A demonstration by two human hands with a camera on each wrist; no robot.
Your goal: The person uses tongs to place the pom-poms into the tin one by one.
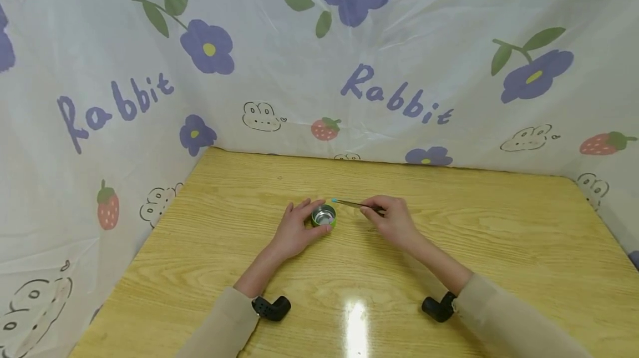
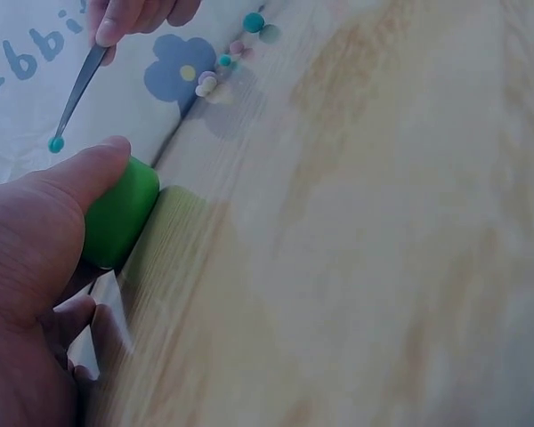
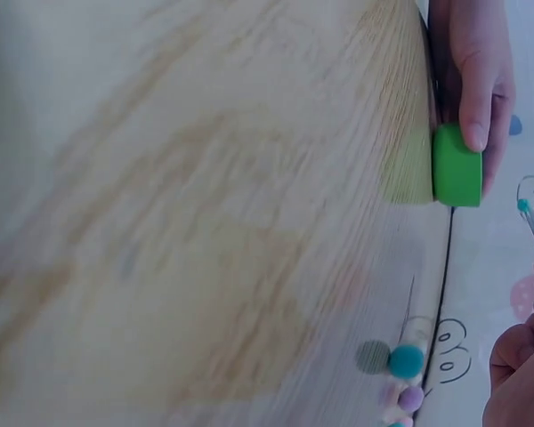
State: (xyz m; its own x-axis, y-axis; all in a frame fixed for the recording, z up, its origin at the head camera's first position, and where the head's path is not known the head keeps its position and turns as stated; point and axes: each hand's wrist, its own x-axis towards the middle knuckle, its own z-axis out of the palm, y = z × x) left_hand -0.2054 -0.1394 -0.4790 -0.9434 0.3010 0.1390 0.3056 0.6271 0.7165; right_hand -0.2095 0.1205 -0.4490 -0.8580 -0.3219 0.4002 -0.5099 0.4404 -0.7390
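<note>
Around a small round green tin [image 1: 323, 211], my left hand [image 1: 293, 233] curls its thumb and fingers, and the tin stands open side up on the table. A pale purple bit shows inside its silvery bowl. My right hand [image 1: 394, 222] pinches dark metal tweezers [image 1: 351, 203], which point left toward the tin. At their tips sits a tiny teal ball [image 2: 56, 143], just beyond the tin's far right rim and above the table. In the left wrist view, the thumb presses the tin's smooth green wall [image 2: 125, 213].
Several small balls lie on the wooden table [image 1: 239, 191], among them a larger teal ball [image 3: 406, 361] and a purple ball [image 3: 410, 398]. A printed cloth [image 1: 279, 69] with flowers and rabbits hangs along the table's back and sides.
</note>
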